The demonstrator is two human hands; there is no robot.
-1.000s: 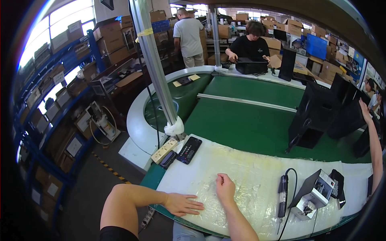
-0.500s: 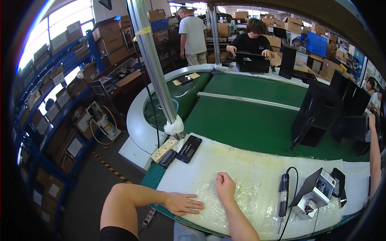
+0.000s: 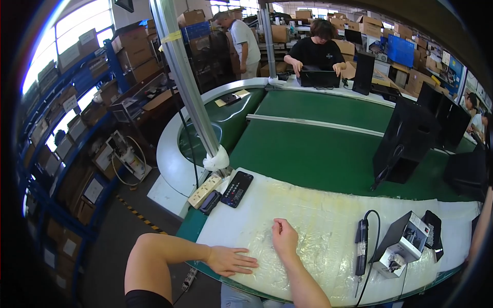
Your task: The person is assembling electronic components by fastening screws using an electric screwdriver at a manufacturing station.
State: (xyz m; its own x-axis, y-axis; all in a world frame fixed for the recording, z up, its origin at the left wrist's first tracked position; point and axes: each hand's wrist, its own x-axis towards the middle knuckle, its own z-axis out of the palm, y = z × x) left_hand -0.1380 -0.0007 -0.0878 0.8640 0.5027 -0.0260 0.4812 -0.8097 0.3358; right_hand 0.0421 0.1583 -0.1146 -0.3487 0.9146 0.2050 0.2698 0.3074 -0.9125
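My left hand [image 3: 231, 260] lies flat on the film-covered white mat [image 3: 328, 210], fingers spread and holding nothing. Farther right, my right hand [image 3: 285, 238] rests on the same mat as a loose fist, with nothing showing in it. An electric screwdriver [image 3: 361, 246] with a black cord lies to the right of that fist, apart from it. Beside the tool stands an open grey-and-white box [image 3: 403, 241] with small parts inside. A black phone-like device [image 3: 237, 189] lies at the mat's far left corner.
A beige power strip [image 3: 205, 191] sits near the metal post [image 3: 187, 87]. Past the mat runs a green conveyor [image 3: 308, 149] carrying a black computer case [image 3: 405, 138]. Across it, a person [image 3: 318, 51] handles a black device. Another person's arm [image 3: 481, 226] shows at the right edge.
My hands keep their pose. At the right, the other person's arm has drawn back toward the edge and a dark unit there has shifted nearer. The standing person at the back has turned and leaned.
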